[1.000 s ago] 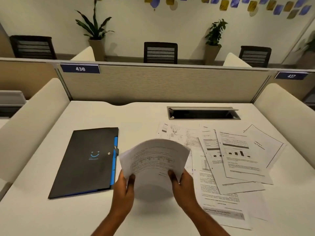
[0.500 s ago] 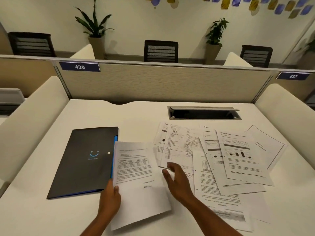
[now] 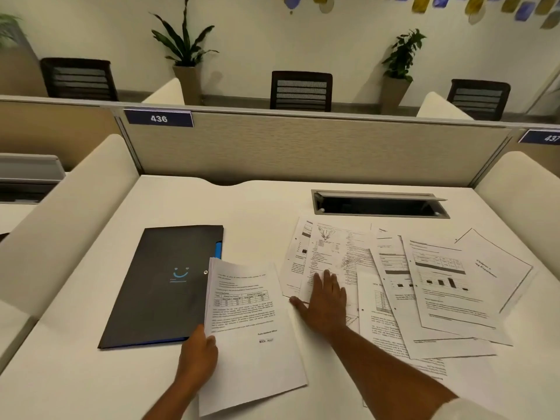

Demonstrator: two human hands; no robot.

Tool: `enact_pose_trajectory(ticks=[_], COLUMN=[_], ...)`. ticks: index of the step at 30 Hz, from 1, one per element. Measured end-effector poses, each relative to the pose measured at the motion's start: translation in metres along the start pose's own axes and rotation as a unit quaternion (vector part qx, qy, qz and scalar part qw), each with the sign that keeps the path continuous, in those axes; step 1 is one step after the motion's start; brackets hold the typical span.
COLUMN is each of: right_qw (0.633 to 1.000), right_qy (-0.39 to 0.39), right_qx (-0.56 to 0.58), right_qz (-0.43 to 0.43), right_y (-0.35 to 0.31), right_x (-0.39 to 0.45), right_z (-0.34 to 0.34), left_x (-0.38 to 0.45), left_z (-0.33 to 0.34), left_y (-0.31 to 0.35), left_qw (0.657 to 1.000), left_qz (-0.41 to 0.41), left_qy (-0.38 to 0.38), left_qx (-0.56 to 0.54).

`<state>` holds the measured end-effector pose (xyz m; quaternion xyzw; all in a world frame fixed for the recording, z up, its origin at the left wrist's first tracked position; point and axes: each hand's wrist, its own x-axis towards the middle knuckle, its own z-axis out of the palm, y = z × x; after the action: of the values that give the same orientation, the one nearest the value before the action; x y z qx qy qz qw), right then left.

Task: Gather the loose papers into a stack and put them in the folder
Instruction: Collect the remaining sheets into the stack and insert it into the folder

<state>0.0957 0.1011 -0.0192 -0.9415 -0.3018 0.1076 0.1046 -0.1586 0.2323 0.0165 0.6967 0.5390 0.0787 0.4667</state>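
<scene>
Holding the small stack (image 3: 251, 331) by its edge with the left hand (image 3: 197, 356), fingers curled. Pressing the right hand (image 3: 325, 301) flat on loose papers (image 3: 333, 256) at one o'clock. Sliding slowly, keeping sheets together. Closed folder (image 3: 163, 286) waiting at ten o'clock.

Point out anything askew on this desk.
The loose papers lie fanned at clashing angles on the desk's right half, overlapping. The black folder lies tilted, closed.

White laminate counter (image 3: 266, 204) fills the lower frame, backed by a beige fabric partition (image 3: 303, 147). Black mesh chairs (image 3: 301, 90) and potted plants (image 3: 185, 53) line the cream wall (image 3: 303, 31) across the top.
</scene>
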Motion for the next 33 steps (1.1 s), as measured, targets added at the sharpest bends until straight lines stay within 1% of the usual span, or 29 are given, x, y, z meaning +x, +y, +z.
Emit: enact_pose_trajectory(ticks=[2,4,6,9,12,14,18,20,21,23,25,29,31,33], right_qw=[1.000,0.999,0.998,0.993,0.987,0.986,0.984,0.990,0.991,0.979,0.965,0.956,0.947,0.943], right_qy=[0.030,0.044,0.037,0.029,0.025,0.012,0.030,0.036,0.056,0.135,0.181,0.150,0.143,0.117], right_qx=[-0.002,-0.015,-0.052,-0.093,-0.089,-0.079,-0.077,-0.024,0.019,0.095,0.129,0.150,0.137,0.108], right_qz=[0.000,-0.007,-0.024,-0.074,-0.129,-0.144,-0.158,-0.132,-0.119,-0.118,-0.136,-0.203,-0.254,-0.293], right_y=[0.001,0.001,0.000,0.000,0.008,0.016,0.033,0.036,0.036,0.031,0.022,0.004,-0.001,-0.004], right_x=[0.000,0.001,0.002,-0.002,-0.010,-0.017,-0.024,-0.027,-0.028,-0.033,-0.045,-0.084,-0.105,-0.122], right_z=[0.002,-0.002,-0.007,-0.011,-0.016,-0.021,-0.031,-0.040,-0.045,-0.052,-0.055,-0.039,-0.019,-0.002], left_x=[0.000,-0.001,-0.004,-0.007,-0.011,-0.014,-0.014,-0.014,-0.014,-0.016,-0.017,-0.020,-0.019,-0.018], left_z=[-0.003,-0.005,-0.007,-0.012,-0.014,-0.014,-0.009,-0.005,-0.003,0.001,0.006,0.018,0.022,0.023], left_y=[-0.001,0.000,0.001,0.003,0.001,-0.002,-0.005,-0.004,-0.003,-0.001,0.001,0.007,0.008,0.010], left_qw=[1.000,1.000,1.000,1.000,0.999,0.999,0.999,0.998,0.998,0.997,0.996,0.990,0.985,0.977], left_qz=[0.003,0.004,0.005,0.009,-0.003,-0.014,-0.023,-0.030,-0.031,-0.029,-0.028,-0.041,-0.053,-0.063], left_qy=[-0.006,-0.010,-0.013,-0.013,-0.009,-0.008,-0.017,-0.027,-0.031,-0.041,-0.055,-0.078,-0.083,-0.097], left_qx=[-0.004,-0.007,-0.011,-0.022,-0.031,-0.037,-0.046,-0.050,-0.052,-0.055,-0.062,-0.114,-0.145,-0.179])
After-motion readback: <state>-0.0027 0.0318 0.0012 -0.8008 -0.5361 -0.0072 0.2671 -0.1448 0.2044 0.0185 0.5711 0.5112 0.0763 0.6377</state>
